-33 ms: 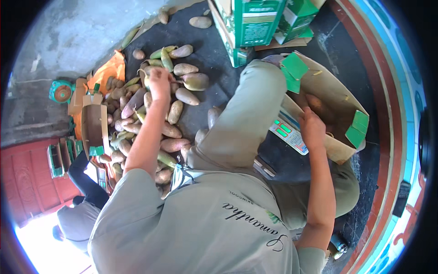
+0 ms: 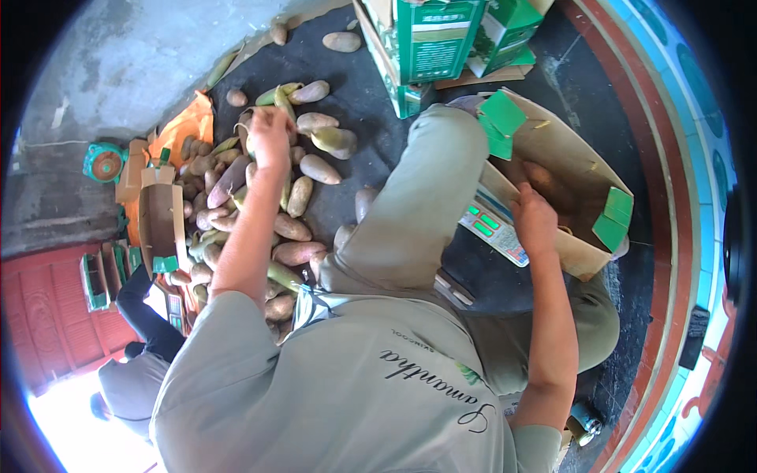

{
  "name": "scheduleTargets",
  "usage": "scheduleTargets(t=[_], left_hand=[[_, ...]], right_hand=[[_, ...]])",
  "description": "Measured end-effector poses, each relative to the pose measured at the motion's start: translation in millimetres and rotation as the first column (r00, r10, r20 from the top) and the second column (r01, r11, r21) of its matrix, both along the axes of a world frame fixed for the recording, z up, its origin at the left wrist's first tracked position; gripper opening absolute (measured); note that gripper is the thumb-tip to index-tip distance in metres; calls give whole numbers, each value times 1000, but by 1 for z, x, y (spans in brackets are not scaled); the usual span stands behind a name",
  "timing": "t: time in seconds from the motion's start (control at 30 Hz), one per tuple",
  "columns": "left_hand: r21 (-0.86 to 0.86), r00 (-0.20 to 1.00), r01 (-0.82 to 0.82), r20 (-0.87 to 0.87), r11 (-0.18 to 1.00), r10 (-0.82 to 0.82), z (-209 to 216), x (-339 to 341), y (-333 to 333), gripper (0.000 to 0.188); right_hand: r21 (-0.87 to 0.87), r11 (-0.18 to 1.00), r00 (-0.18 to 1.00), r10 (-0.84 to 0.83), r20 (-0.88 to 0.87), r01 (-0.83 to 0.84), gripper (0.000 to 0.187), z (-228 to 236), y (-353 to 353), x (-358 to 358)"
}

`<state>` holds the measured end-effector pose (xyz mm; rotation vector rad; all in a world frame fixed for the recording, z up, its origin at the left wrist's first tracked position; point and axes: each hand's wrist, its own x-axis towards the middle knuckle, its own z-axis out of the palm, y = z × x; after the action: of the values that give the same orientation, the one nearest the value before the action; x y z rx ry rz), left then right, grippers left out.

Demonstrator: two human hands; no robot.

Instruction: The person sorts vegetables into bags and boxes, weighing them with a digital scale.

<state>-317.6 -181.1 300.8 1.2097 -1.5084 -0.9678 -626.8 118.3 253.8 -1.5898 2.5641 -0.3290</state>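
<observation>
Tubers (image 2: 229,183) lie heaped on the dark floor (image 2: 374,134), close about the left hand (image 2: 270,140), whose fingers curl down among them; whether they grasp one is hidden. Rightward, the scale (image 2: 493,227) shows its display outside the box, perhaps to stay readable. The right hand (image 2: 536,219) crosses the near wall of the box (image 2: 582,150), maybe steadying it, its grip unclear; another tuber (image 2: 542,176) sits inside.

Open carton (image 2: 582,154), shaded contents unclear; right hand (image 2: 538,221) at carton's near wall, fingertips indistinct; scale (image 2: 498,232) left of carton, partly hidden by trouser leg (image 2: 410,189); left hand (image 2: 270,140), well left of carton, grip indeterminable; green box (image 2: 440,47) beyond carton, top cropped.
</observation>
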Motion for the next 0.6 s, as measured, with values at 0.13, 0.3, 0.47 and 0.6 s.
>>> scheduleTargets(t=[0.13,0.3,0.47,0.6], left_hand=[[-277,973,166,-110,946,-203,82,-64,-5,10],[-442,955,266,-1,857,-297,168,-125,11,16],[-567,663,516,-210,642,-719,227,-199,56,10],[-511,364,712,-318,482,-875,248,-237,112,9]], right_hand=[[1,1000,1000,-13,-5,13,25,-2,4,-1],[29,999,999,20,-29,-19,28,2,8,-6],[132,991,1000,0,-12,1,30,4,18,-12],[118,993,996,38,-77,-29,30,4,17,-7]])
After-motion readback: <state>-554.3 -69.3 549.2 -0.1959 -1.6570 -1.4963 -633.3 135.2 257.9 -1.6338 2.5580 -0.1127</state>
